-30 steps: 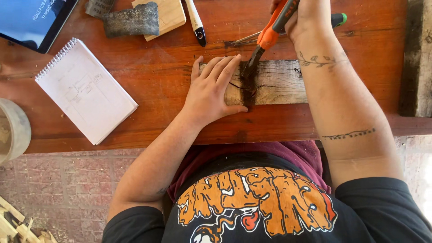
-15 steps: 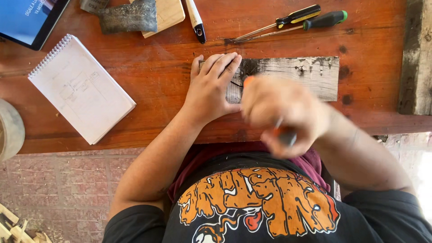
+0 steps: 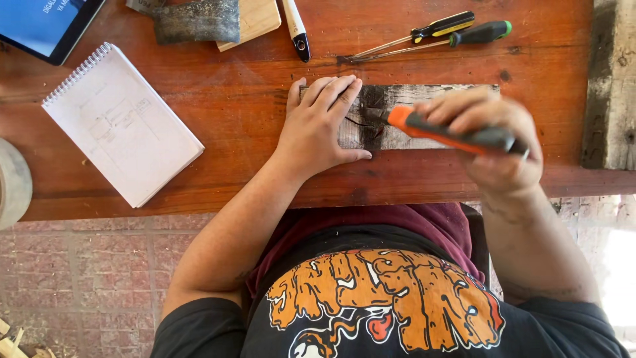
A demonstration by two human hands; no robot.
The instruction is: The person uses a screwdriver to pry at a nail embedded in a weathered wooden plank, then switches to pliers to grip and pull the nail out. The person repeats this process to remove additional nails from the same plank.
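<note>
1. The left hand (image 3: 317, 129) lies flat, palm down, on the left end of a weathered plank (image 3: 404, 136); its grip is released, fingers stretched out and pressing on the wood.
2. The plank lies lengthwise on the red-brown worktop (image 3: 232, 99), near its front edge, with a dark stained band just beside the left fingertips.
3. The right hand (image 3: 493, 142) is clenched around the orange-and-black handle of a tool (image 3: 440, 132), held above the right part of the plank; the hand is blurred.
4. The tool's dark working end points left and meets the stained band on the plank, close to the left hand's fingers.
5. Behind the plank lie two screwdrivers (image 3: 430, 36), side by side, tips pointing left.
6. A spiral notepad (image 3: 119, 126) with a faint pencil sketch lies to the left, well apart from the plank.
7. At the far edge sit a tablet (image 3: 46, 23), a wooden block (image 3: 248, 20) with a dark rough piece against it, and a pen (image 3: 296, 30).
</note>
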